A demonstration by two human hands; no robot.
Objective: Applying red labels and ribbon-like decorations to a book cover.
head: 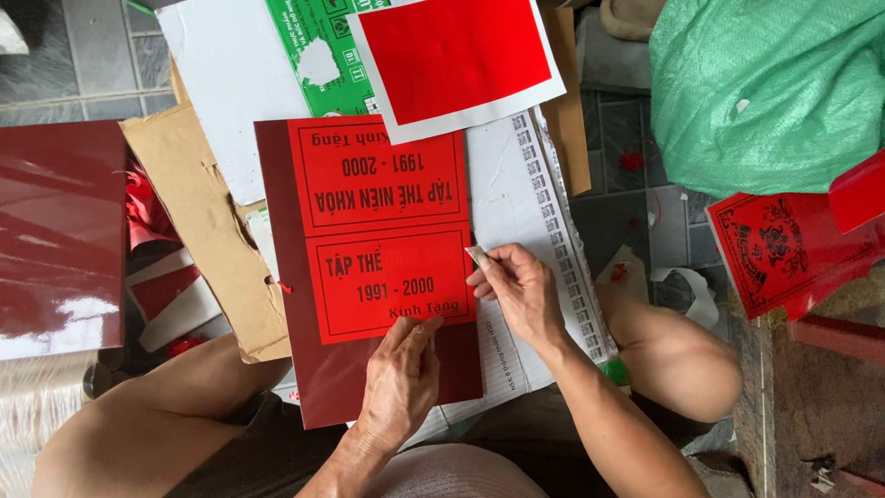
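- Left hand (401, 378), nearest the lens, presses flat, fingers extended, on the bottom edge of the red printed label (383, 226).
- The label lies on a dark maroon cover (318, 369).
- Right hand (518, 288) pinches a small white strip (478, 255) at the label's right edge.
- Green woven sack (765, 92) at top right.

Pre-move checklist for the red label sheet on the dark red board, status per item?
1. Red label sheet lying flat on dark red board: ok.
2. Left hand pressing the sheet's bottom edge with its fingertips: ok.
3. Right hand at the sheet's right edge, pinching a small pale strip: ok.
4. Sheet edges parallel to the board's edges: ok, as far as visible.
5. Sheet stuck down underneath: cannot tell.
6. Second red sheet overlapping the label sheet's top right corner: not ok if that corner must be free.
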